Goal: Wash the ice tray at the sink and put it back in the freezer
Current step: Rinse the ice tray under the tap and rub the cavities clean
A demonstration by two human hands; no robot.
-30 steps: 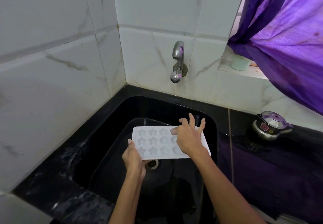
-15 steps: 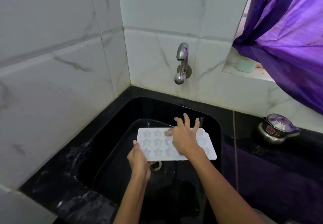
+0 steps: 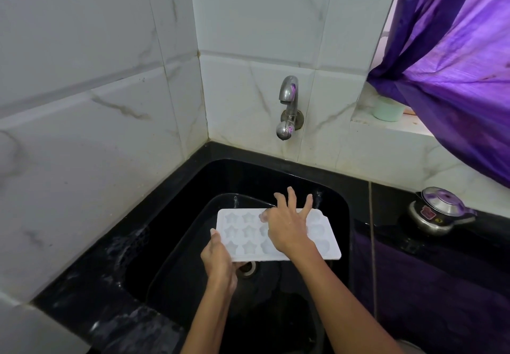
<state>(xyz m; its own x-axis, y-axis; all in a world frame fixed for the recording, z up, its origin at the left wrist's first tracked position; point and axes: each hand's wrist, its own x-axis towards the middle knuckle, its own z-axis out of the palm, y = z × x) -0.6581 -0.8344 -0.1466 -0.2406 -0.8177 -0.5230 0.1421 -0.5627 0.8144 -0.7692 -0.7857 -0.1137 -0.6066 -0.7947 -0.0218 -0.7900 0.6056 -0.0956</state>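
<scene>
Over the black sink [image 3: 289, 177], the left hand [image 3: 218, 257] grips the white ice tray [image 3: 329, 246] (star-shaped moulds) at its left edge, right hand [image 3: 287, 226] spread flat on top.

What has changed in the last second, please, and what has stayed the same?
Little changed. The right hand rubs the ice tray, its fingers spreading slightly. The left hand still grips the tray's left end over the sink. The tap stays dry.

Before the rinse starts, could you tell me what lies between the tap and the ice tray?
Nothing: in the head view only bare tile and black sink wall separate the tap from the ice tray.
</scene>
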